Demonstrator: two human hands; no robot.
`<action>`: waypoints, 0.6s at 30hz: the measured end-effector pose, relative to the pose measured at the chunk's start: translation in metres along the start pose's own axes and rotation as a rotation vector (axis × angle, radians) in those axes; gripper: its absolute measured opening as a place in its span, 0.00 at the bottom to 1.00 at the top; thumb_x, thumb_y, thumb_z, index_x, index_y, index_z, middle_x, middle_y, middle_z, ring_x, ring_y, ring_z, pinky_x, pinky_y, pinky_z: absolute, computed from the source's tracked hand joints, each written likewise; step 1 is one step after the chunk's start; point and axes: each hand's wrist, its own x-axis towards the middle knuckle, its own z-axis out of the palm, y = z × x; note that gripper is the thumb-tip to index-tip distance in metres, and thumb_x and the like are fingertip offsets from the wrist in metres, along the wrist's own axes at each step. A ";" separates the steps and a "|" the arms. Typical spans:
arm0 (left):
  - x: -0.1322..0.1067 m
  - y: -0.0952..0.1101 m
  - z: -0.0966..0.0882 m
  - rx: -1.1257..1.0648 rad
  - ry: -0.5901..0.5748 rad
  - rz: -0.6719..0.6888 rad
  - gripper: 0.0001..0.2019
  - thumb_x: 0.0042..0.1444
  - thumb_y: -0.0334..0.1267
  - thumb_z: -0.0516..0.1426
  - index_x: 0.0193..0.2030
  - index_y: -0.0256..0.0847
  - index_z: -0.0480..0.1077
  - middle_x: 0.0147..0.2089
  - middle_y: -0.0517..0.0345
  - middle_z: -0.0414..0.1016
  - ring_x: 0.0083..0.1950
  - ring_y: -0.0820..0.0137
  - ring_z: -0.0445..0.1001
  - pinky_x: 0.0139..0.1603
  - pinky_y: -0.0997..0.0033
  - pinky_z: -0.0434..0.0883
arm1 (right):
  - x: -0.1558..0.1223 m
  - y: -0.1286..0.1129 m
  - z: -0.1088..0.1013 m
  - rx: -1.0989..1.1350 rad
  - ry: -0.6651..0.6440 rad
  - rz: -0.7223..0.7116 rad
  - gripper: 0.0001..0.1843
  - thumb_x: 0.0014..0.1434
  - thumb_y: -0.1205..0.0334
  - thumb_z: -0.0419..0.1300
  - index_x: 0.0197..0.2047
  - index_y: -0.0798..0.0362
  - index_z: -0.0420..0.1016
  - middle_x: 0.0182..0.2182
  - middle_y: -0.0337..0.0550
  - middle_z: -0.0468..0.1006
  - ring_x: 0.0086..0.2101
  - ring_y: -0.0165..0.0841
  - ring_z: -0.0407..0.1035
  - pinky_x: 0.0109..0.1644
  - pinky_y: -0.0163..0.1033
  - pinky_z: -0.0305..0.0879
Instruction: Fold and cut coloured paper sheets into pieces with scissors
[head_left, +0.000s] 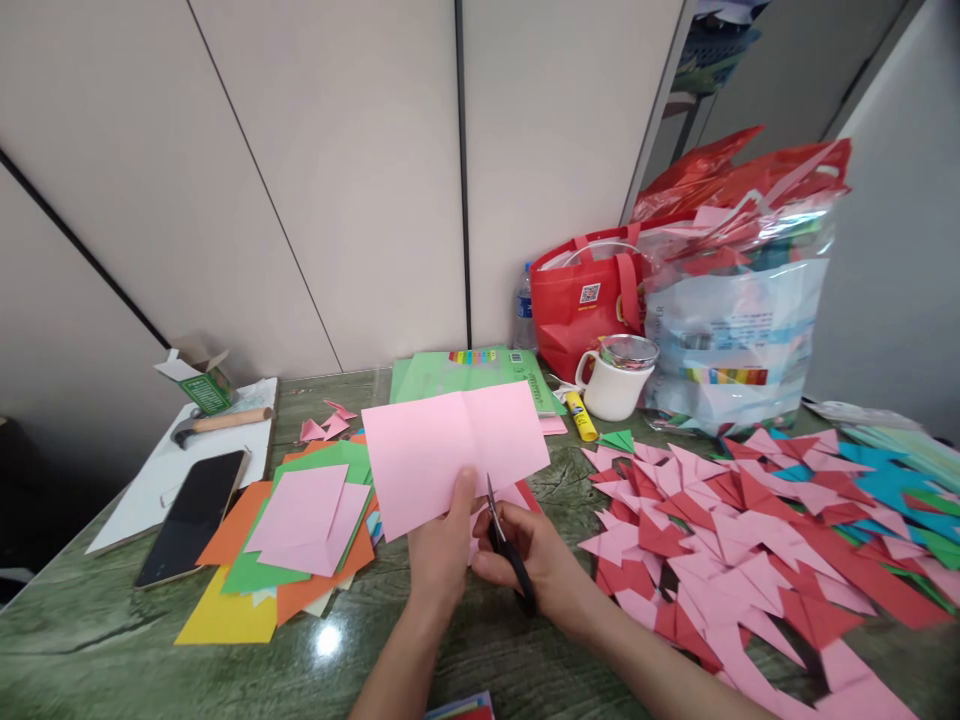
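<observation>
My left hand (442,548) grips a pink sheet of paper (420,455) by its lower edge, thumb on top. A crease runs down the sheet's middle. In my right hand (536,560) is a pair of black-handled scissors (510,555), its blades pointing up at the lower edge of the sheet, close to the crease. Whether the blades have cut into the paper, I cannot tell. Behind the hands, more pink and red paper shows in part. Left of my left hand lies a stack of coloured paper squares (307,510), pink on top, then green, orange and yellow.
Many folded pink and red paper pieces (720,540) cover the right side. At the back stand a white mug (616,388), a yellow glue stick (581,416), a red bag (577,320) and a clear plastic bag (739,330). A phone (193,515) and hammer (221,424) lie left.
</observation>
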 end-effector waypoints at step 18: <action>0.000 -0.001 0.000 -0.055 -0.043 -0.022 0.23 0.41 0.50 0.59 0.40 0.36 0.72 0.44 0.47 0.74 0.40 0.63 0.74 0.44 0.65 0.69 | 0.003 0.007 0.002 -0.071 0.083 0.013 0.17 0.40 0.55 0.66 0.25 0.56 0.64 0.15 0.30 0.62 0.16 0.22 0.53 0.19 0.29 0.50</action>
